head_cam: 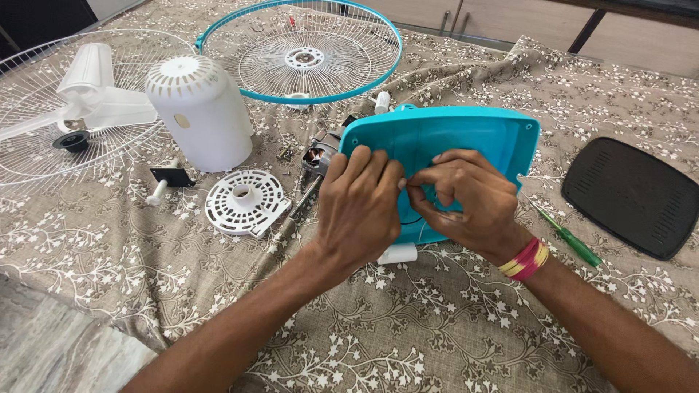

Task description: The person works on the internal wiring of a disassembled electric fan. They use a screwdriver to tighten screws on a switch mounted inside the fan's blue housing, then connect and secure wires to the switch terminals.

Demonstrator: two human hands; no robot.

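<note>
The fingers (pixel 429 191) of the right hand (pixel 466 207) are pinched together on something small inside the hollow of the turquoise base shell (pixel 466 135); what they pinch is hidden, though a thin dark wire appears to loop just below them. The left hand (pixel 358 204) lies curled against the shell's near left rim, fingers together and bearing on the plastic, steadying it. The shell stands tilted on its edge on the cloth-covered worktop (pixel 437 335), open side toward the camera, a small white part (pixel 397 254) just beneath it. Risk, as judged: the shell rests on a narrow edge over soft, wrinkled cloth, so a slip of the steadying hand could let it tip and drag the wire. The motor assembly (pixel 317 156) lies touching or just behind the shell's left side; a pull could strain its lead. Small screws (pixel 285 153) lie loose near the white motor cover (pixel 202 110) and could roll into the folds. The green screwdriver (pixel 569 238) lies near the right wrist, open to an elbow knock. The black base plate (pixel 632 195), white round grille plate (pixel 246 202), fan blade (pixel 91 94) and turquoise-rimmed guard (pixel 302 51) sit well apart.
</note>
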